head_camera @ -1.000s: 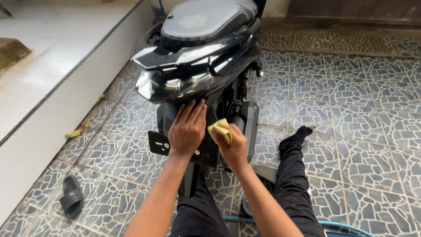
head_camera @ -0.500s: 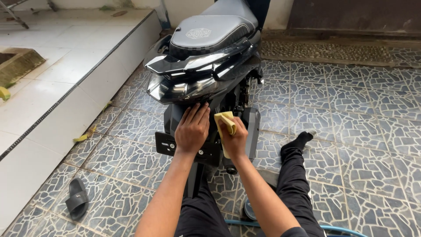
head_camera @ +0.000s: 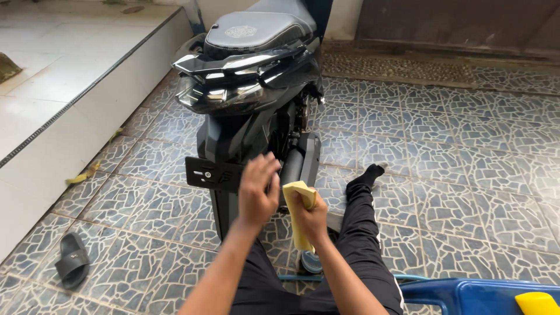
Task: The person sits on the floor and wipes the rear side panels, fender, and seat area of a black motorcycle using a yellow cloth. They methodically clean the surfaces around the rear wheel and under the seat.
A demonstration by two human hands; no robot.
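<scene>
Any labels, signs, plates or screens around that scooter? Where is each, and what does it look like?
Plate bracket: black rectangle on the rear mudguard, beside the left hand; no plate visible.
Seat emblem: pale round mark on the grey seat.
Packages, screens: none visible.

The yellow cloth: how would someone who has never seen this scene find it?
Start at the dark scooter parked on the patterned tile floor. Just behind its rear fender, the right hand grips the yellow cloth. It is folded, soft and pale yellow against the black bodywork and trousers.
</scene>
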